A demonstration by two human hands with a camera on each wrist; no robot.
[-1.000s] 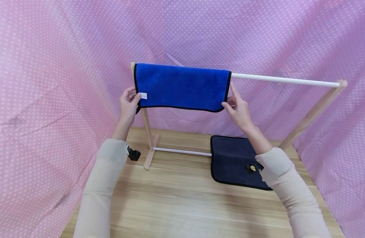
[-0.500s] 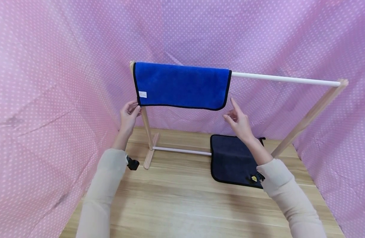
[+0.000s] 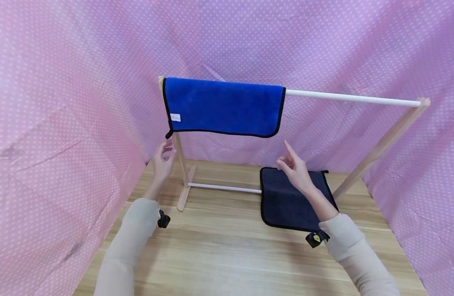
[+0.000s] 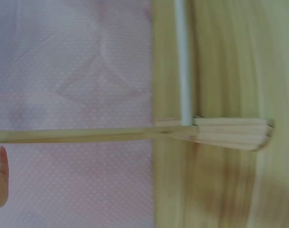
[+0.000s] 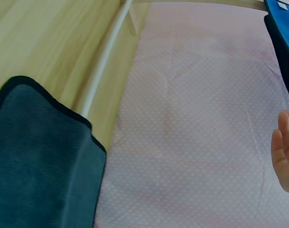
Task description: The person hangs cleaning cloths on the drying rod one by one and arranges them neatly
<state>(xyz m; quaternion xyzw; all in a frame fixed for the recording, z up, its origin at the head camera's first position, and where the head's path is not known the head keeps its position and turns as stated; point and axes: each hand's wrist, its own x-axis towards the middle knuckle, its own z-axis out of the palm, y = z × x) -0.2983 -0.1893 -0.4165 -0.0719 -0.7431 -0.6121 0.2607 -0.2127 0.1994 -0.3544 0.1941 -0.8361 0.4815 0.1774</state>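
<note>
A blue towel (image 3: 223,107) with black edging hangs folded over the top white rod (image 3: 353,98) of a wooden rack, against its left post. Its white label and a small black loop (image 3: 169,134) show at the lower left. Just below that loop is my left hand (image 3: 163,162), holding nothing, fingers loosely bent. My right hand (image 3: 296,172) is below the towel's right corner, index finger extended, also holding nothing. It overlaps a dark grey towel (image 3: 290,205) in the head view; that towel lies across the rack's lower rod (image 3: 223,188).
The rack's left foot (image 3: 186,191) stands on the wood-grain table (image 3: 219,255); its right post (image 3: 382,148) slants up at the right. Pink dotted cloth (image 3: 64,102) surrounds the table at the back and sides. A black wrist device (image 3: 163,219) sits at each sleeve.
Both hands have let go of the blue towel's side edges and moved down away from it. The towel stays hanging on the rod.
</note>
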